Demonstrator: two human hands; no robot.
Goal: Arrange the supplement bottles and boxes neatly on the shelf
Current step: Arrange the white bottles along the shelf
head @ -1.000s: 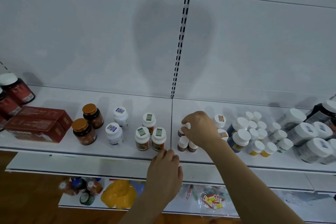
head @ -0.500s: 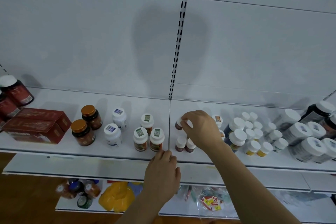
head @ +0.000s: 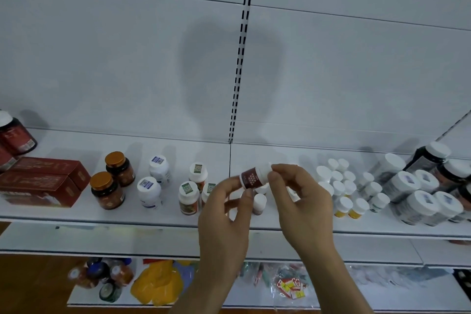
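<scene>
A white back panel (head: 102, 58) carries a slotted upright rail (head: 240, 53) and a dim shadow (head: 229, 71). Below, wooden floor (head: 30, 285) shows at lower left.

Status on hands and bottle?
Both hands pinch small brown bottle, left hand at base, right hand at cap. Held above shelf. Nothing in the way.

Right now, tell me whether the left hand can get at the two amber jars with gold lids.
Probably not yet: the left hand helps the right hand hold a small bottle. The path left to the jars looks open.
</scene>
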